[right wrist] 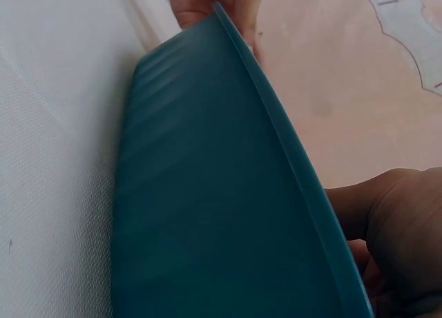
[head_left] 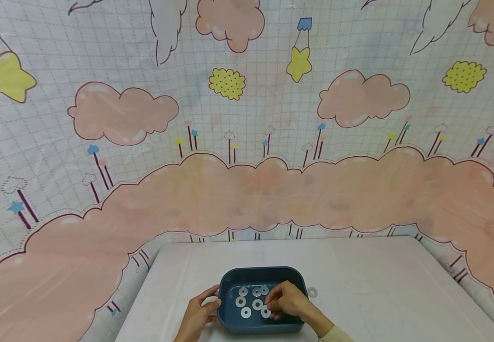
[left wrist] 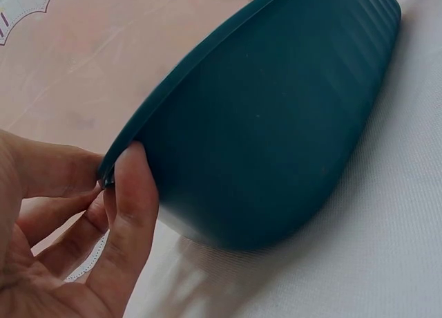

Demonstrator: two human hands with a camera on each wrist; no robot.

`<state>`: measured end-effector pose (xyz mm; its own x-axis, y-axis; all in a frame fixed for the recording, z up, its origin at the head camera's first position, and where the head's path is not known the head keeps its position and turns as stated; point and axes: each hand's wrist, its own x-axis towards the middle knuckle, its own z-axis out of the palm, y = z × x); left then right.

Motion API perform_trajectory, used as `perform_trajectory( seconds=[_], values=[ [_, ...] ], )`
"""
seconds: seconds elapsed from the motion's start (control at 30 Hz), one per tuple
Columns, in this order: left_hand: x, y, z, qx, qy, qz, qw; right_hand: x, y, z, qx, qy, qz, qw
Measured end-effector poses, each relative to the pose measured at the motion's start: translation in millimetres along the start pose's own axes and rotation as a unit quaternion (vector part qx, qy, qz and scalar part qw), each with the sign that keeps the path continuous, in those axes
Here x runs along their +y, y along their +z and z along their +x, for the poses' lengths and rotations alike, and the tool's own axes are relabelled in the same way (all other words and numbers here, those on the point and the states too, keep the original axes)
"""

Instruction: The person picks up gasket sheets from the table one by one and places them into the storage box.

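A dark blue-green rectangular plastic tray (head_left: 261,327) stands on the white table, with several flat metal washers (head_left: 240,302) spread on its floor. My left hand (head_left: 200,311) grips the tray's left rim. In the left wrist view, the thumb and a finger (left wrist: 135,193) pinch that rim from both sides. My right hand (head_left: 289,300) reaches over the right side into the tray. Its curled fingertips pinch a washer (head_left: 266,312) near the tray floor and cover part of it. The right wrist view shows this hand (right wrist: 407,228) partly hidden behind the tray wall.
One more washer (head_left: 312,292) lies on the table just outside the tray's right wall. The white table (head_left: 366,280) reaches back to a patterned cloth (head_left: 247,194) with clouds and stars, which hangs behind it and spreads along both sides.
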<state>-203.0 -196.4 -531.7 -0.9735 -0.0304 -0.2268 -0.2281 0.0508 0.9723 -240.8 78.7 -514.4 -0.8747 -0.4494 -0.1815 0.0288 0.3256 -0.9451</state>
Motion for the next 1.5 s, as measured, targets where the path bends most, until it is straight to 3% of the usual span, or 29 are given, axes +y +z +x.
perform_trajectory(
  seconds=[0.17,0.67,0.9,1.27,1.5],
  values=[
    [-0.7,0.6,0.7,0.001,0.002,-0.002,1.0,-2.9,-1.2,-1.1,0.007,0.009,-0.019,0.9998],
    [-3.7,-1.4,3.4,0.002,0.005,-0.01,0.9999,-13.8,-22.3,-11.1,0.063,-0.043,0.002,0.9971],
    [-2.3,-1.2,1.3,0.0,0.007,-0.01,0.9999,-17.4,-38.6,-16.9,0.101,-0.078,0.018,0.9917],
    [-3.8,0.0,-3.7,0.01,0.0,-0.001,1.0,-15.8,-61.5,-28.2,0.152,-0.088,0.021,0.9842],
    [-1.7,-0.5,-3.6,0.006,0.0,-0.005,1.0,-13.0,-79.3,-33.6,0.21,-0.085,0.01,0.974]
  ],
)
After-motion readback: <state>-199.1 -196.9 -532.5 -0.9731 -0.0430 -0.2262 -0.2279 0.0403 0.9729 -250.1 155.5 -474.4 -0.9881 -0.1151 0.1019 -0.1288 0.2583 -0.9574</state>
